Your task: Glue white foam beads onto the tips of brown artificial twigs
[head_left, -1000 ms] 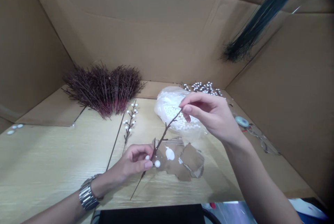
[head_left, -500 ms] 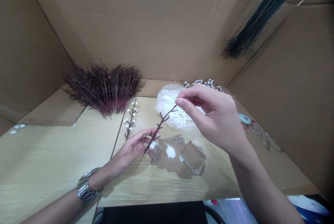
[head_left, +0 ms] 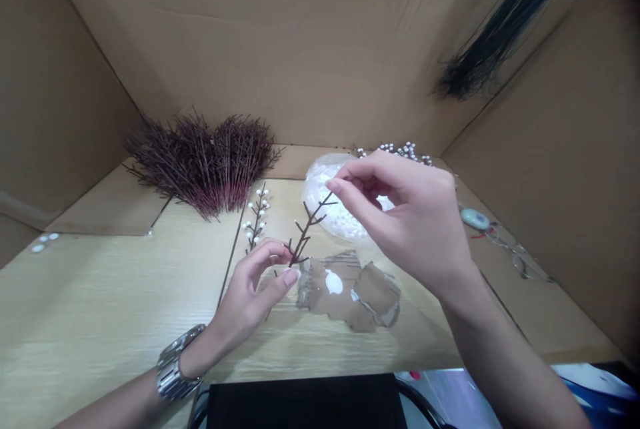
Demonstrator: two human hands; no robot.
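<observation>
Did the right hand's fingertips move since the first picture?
Yes. Against the white patch on the torn cardboard, the fingertips of the right hand have shifted to the left.

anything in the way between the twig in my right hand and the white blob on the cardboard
Nothing visible stands between the twig and the white blob, just bare cardboard. The left hand is at the twig's lower part; one view can't settle heights.

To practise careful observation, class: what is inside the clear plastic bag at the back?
The plastic bag holds many small white balls. The right hand covers much of its right side, so any contents there cannot be seen.
</observation>
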